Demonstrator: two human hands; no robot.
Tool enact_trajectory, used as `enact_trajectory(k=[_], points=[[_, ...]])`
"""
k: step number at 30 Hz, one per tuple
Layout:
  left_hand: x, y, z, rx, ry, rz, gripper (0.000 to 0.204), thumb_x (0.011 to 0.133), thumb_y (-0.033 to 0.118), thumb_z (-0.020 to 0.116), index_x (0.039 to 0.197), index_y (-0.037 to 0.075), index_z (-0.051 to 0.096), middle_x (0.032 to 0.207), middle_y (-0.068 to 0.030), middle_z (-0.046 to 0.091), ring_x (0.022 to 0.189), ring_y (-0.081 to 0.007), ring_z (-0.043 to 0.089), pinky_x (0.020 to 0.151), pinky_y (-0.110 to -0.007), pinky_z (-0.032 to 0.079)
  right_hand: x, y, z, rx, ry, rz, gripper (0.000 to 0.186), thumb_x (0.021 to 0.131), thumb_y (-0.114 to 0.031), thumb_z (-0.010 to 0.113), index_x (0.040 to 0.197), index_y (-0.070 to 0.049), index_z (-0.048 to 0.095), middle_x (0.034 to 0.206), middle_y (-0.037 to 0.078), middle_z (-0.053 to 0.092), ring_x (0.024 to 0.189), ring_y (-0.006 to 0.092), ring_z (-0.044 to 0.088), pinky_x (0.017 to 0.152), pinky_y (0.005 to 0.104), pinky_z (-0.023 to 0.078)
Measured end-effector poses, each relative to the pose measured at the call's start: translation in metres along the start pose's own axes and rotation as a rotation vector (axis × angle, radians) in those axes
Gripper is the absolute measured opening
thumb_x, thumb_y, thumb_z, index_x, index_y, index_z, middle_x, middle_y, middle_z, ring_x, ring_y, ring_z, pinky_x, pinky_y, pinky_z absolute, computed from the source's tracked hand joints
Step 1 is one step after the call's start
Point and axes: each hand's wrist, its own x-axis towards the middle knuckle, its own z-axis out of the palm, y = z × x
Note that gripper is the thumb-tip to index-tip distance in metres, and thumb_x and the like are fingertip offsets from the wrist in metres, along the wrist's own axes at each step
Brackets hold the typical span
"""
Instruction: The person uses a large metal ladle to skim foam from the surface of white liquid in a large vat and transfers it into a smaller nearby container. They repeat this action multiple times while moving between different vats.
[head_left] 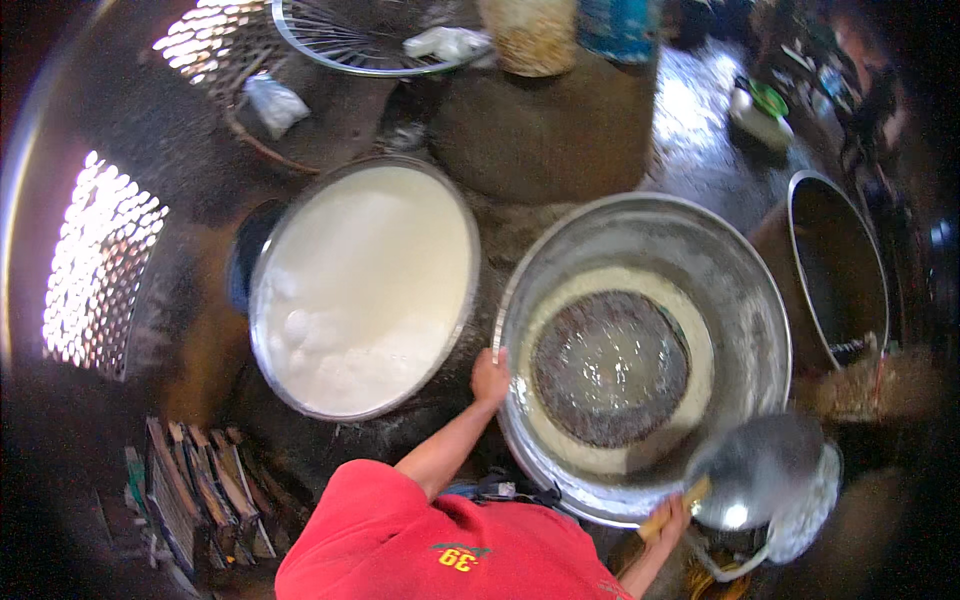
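My left hand (489, 377) is closed around the near-left rim of a large round metal pot (752, 290). Inside the pot lies a cream-coloured mass (700, 350), with a dark round patch of wet, glistening liquid at its centre. By the pot's near-right edge, my right hand (668, 522) grips a short yellowish wooden handle (694, 494). That handle appears to belong to a wide, rounded metal scoop (760, 465), blurred, overlapping the rim. To the left stands a wide vat (262, 345) of white milky liquid (375, 270), with some foam on its near-left part.
A tall metal container (800, 260) stands at the right. Several framed panels (205, 490) lean together at lower left. Beyond the pots are a stained bucket (530, 35), a blue container (618, 28) and a spoked rim (345, 45). A pale, shiny object (805, 510) lies beside the scoop.
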Motion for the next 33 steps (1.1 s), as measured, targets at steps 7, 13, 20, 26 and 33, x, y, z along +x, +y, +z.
enact_trajectory(k=[7,13,20,26,33], points=[[-0.001,0.033,-0.015,0.055,0.027,0.153,0.041,0.097,0.036,0.045,0.092,-0.002,0.058,0.084,-0.0243,0.061,0.082,-0.0431,0.059,0.072,-0.048,0.044,0.245,0.018,0.044,-0.584,0.043,0.146,0.018,0.074,-0.004,0.066,0.088,-0.002,0.054,0.058,0.005,0.055,0.047,0.0188,0.056,0.043,0.0335,0.047],[0.000,0.049,-0.007,0.078,0.021,0.092,0.045,0.099,0.037,0.041,0.103,-0.006,0.054,0.088,-0.0239,0.058,0.081,-0.0388,0.057,0.075,-0.045,0.043,0.394,-0.009,0.069,-1.511,0.263,-0.221,0.042,0.070,-0.013,0.075,0.098,0.006,0.051,0.092,0.024,0.066,0.087,0.0404,0.065,0.074,0.0470,0.053],[0.002,0.054,-0.010,0.161,-0.070,-0.057,0.050,0.100,0.039,0.039,0.112,-0.007,0.052,0.099,-0.0221,0.060,0.090,-0.0332,0.057,0.082,-0.041,0.043,0.451,0.097,0.028,-1.608,-0.266,-0.143,0.052,0.077,-0.021,0.068,0.120,0.000,0.047,0.098,0.021,0.065,0.088,0.0388,0.063,0.078,0.0451,0.051],[-0.001,0.057,-0.004,0.039,-0.041,-0.030,0.053,0.099,0.039,0.041,0.110,-0.012,0.052,0.095,-0.0272,0.060,0.087,-0.0426,0.057,0.079,-0.043,0.044,0.371,0.269,0.005,-0.644,-0.367,0.754,0.016,0.086,-0.024,0.061,0.091,-0.009,0.056,0.071,0.009,0.056,0.060,0.0254,0.053,0.054,0.0418,0.045],[-0.005,0.045,-0.012,0.040,-0.031,0.121,0.054,0.099,0.041,0.040,0.105,-0.010,0.053,0.095,-0.0278,0.060,0.087,-0.0437,0.056,0.079,-0.046,0.043,0.217,0.222,0.190,0.191,-0.329,0.816,0.014,0.083,-0.001,0.064,0.078,-0.003,0.050,0.056,0.005,0.048,0.044,0.0149,0.048,0.039,0.0317,0.042]])
